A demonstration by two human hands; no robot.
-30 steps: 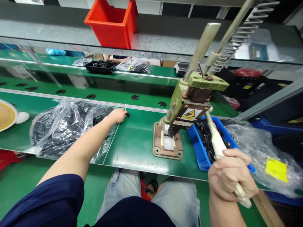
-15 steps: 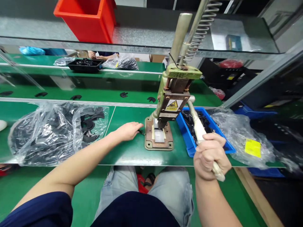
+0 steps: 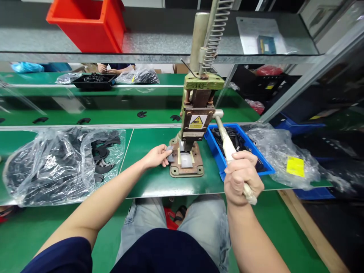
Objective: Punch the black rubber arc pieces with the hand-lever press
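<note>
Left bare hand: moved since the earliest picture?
Yes, rightward. Against the brown metal press base, the left bare hand has gone from the right end of the clear plastic bag to the base's left edge.

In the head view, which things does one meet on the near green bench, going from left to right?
Clear plastic bag of dark pieces → left hand → lever press → blue bin → clear plastic bag with a yellow label.

Plain navy top (image 3: 167, 252) at 6 o'clock, short sleeve (image 3: 66, 254) around 7-8, pretty washed-out light-blue jeans (image 3: 203, 218), dark sandal (image 3: 182, 209).
</note>
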